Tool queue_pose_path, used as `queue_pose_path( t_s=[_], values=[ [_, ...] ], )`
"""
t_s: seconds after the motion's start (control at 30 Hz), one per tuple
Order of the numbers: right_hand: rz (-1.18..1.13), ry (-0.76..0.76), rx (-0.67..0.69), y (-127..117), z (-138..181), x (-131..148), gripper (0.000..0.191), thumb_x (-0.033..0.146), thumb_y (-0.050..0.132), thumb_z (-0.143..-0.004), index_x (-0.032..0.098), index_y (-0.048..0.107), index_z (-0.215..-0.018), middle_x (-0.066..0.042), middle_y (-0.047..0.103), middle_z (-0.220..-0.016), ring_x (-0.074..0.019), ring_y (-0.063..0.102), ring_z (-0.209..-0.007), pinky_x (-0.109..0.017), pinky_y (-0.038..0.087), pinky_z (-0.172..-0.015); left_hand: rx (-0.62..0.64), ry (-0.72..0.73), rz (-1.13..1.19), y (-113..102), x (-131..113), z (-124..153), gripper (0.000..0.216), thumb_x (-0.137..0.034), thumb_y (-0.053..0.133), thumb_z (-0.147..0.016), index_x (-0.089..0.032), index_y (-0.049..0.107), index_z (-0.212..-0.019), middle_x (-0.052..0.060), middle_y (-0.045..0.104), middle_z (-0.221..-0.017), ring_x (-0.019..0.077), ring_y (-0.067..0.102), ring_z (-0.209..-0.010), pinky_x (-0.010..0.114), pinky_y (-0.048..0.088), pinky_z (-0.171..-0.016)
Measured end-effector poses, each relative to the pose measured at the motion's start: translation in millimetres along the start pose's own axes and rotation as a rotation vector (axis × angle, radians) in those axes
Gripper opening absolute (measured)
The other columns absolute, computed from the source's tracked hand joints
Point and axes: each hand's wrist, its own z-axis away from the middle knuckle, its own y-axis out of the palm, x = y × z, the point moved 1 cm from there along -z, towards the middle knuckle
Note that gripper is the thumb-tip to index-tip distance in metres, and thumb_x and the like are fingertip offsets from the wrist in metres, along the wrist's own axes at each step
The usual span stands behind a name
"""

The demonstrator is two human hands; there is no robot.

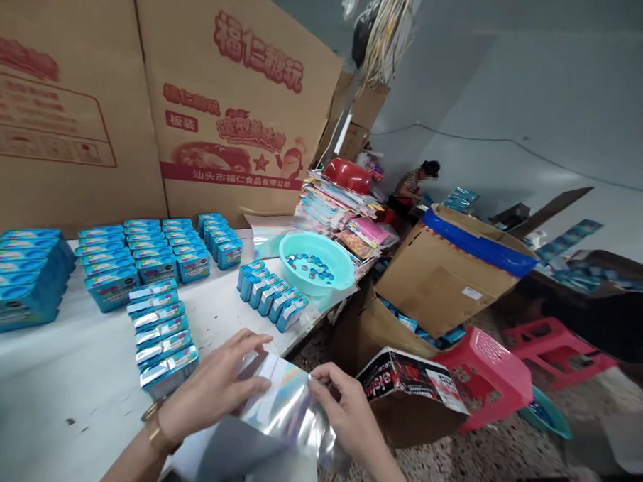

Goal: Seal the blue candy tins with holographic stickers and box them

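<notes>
A person's two hands work a shiny silver sheet (293, 403) at a white table (95, 423): the right hand (341, 402) pinches its edge between thumb and fingers, while the left hand (216, 382), apart from it, lies against the opposite side, its grip impossible to tell. Ahead and to the left of the hands, a large carton (246, 24) carries red lettering, "福仁糖玩" and "板装", above a band reading "汕头市福仁食品有限公司". Just beyond the right hand, a smaller box (420, 419) bears white-on-black print too skewed to read surely. Straight ahead, a pale-green basin (342, 270) holds small, round, blue pieces (313, 273), near a row of blue packs (269, 295). More blue packs (162, 333) line up left of the left hand. Past the right hand, a carton with blue tape (437, 274) sits above an open one (363, 332) containing blue packets (403, 318).
</notes>
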Motion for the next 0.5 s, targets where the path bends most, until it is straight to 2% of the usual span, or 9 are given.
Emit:
queue_pose_path(
  t_s=[0.07, 0.13, 0.2, 0.27, 0.33, 0.4, 0.5],
  values=[
    [0.19, -0.138, 0.014, -5, 2, 15, 0.019, 0.029, 0.045, -0.1, 0.022, 0.061, -0.094, -0.002, 0.063, -0.088, -0.0173, 0.059, -0.082, -0.028, 0.045, -0.073, -0.022, 0.052, -0.251, -2, -10, 9, 0.047, -0.029, 0.066, -0.084, -0.026, 0.06, -0.13, 0.01, 0.062, -0.124, 0.0295, 0.056, -0.113, 0.046, 0.042, -0.101],
    [0.342, -0.269, 0.037, -10, 1, 28, 0.019, 0.024, 0.041, -0.101, 0.023, 0.06, -0.096, -0.003, 0.062, -0.089, -0.0171, 0.058, -0.08, -0.028, 0.044, -0.073, -0.085, 0.088, -0.417, 1, -19, 15, 0.042, -0.026, 0.062, -0.087, -0.027, 0.061, -0.128, 0.011, 0.061, -0.129, 0.0344, 0.047, -0.127, 0.061, 0.024, -0.111],
    [0.44, -0.364, 0.043, -14, -1, 37, 0.019, 0.023, 0.04, -0.101, 0.023, 0.059, -0.098, -0.003, 0.061, -0.087, -0.0171, 0.057, -0.078, -0.028, 0.044, -0.071, -0.092, 0.112, -0.456, 7, -28, 18, 0.029, -0.024, 0.055, -0.092, -0.028, 0.064, -0.119, 0.007, 0.065, -0.122, 0.0323, 0.048, -0.126, 0.066, 0.01, -0.113],
    [0.489, -0.417, 0.036, -18, -4, 42, 0.019, 0.022, 0.041, -0.101, 0.023, 0.06, -0.099, -0.003, 0.062, -0.087, -0.0171, 0.057, -0.077, -0.029, 0.044, -0.07, -0.066, 0.111, -0.381, 14, -33, 20, 0.02, -0.025, 0.045, -0.097, -0.026, 0.065, -0.103, 0.004, 0.069, -0.104, 0.0255, 0.058, -0.109, 0.061, 0.014, -0.114],
    [0.523, -0.446, 0.02, -20, -6, 44, 0.019, 0.022, 0.042, -0.101, 0.023, 0.061, -0.104, -0.004, 0.063, -0.088, -0.0175, 0.059, -0.077, -0.029, 0.046, -0.07, -0.072, 0.094, -0.26, 21, -35, 21, 0.026, -0.029, 0.039, -0.1, -0.023, 0.061, -0.089, 0.002, 0.066, -0.09, 0.0214, 0.06, -0.092, 0.052, 0.03, -0.108],
    [0.576, -0.487, 0.003, -16, -7, 45, 0.023, 0.02, 0.044, -0.099, 0.024, 0.06, -0.115, -0.006, 0.065, -0.097, -0.0197, 0.06, -0.085, -0.032, 0.049, -0.075, -0.114, 0.08, -0.15, 30, -33, 23, 0.031, -0.033, 0.035, -0.102, -0.021, 0.056, -0.082, 0.004, 0.063, -0.085, 0.0212, 0.058, -0.087, 0.042, 0.041, -0.094],
    [0.633, -0.583, -0.022, -2, -6, 44, 0.033, 0.016, 0.045, -0.097, 0.023, 0.057, -0.127, -0.011, 0.065, -0.111, -0.024, 0.059, -0.098, -0.038, 0.051, -0.084, -0.169, 0.07, -0.069, 44, -27, 24, 0.034, -0.033, 0.031, -0.103, -0.021, 0.049, -0.077, 0.004, 0.059, -0.08, 0.0207, 0.055, -0.082, 0.035, 0.042, -0.079]
  ],
)
